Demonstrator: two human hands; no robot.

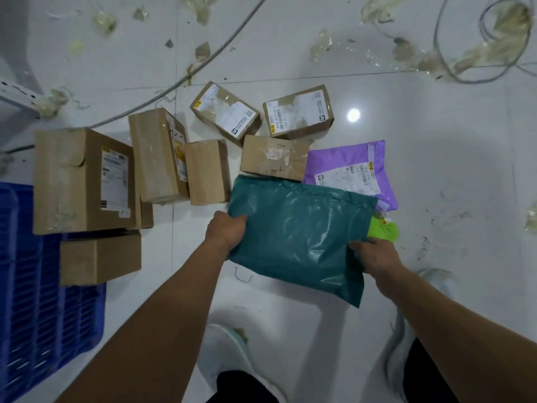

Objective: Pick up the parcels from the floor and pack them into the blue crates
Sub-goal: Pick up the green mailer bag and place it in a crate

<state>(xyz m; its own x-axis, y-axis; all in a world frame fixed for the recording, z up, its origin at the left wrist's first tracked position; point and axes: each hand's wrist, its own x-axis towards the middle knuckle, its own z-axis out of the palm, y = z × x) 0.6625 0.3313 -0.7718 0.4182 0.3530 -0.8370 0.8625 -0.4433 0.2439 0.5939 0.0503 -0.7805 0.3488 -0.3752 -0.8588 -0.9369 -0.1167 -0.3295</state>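
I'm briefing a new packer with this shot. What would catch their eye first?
The teal poly mailer in the centre, gripped at its side edges by the left hand and right hand. Behind it, brown cardboard boxes cluster on the white tiled floor beside a purple mailer; a blue crate sits at far left.

Blue slatted plastic crate (35, 301): cut off by left and bottom edges. Lime-green plastic packet (383, 230): mostly hidden behind teal plastic mailer bag (299, 237), which also covers purple plastic mailer (348, 164)'s near edge. Left hand (225, 231), right hand (374, 254): fingers hidden under that bag.
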